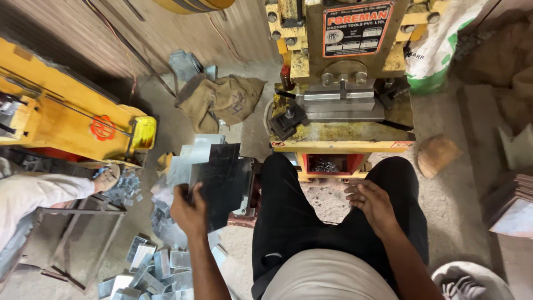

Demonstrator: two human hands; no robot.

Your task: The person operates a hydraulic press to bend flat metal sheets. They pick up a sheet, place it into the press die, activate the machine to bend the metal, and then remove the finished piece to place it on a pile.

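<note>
My left hand (pixel 189 211) grips a stack of flat, notched sheet-metal blanks (pixel 222 178), dark and shiny, held upright beside my left knee. My right hand (pixel 373 203) rests over my right thigh with the fingers spread and nothing in it. I sit in black trousers facing a yellow press machine (pixel 341 136). Its grey steel die block (pixel 340 105) sits on the bed, with nothing on it that I can make out.
Several bent metal pieces (pixel 152 264) lie heaped on the floor at the lower left. Another person's sleeve and foot (pixel 55 189) are at the left by a second yellow machine (pixel 72 116). A burlap sack (pixel 222 100) lies behind. Stacked sheets (pixel 513 208) sit right.
</note>
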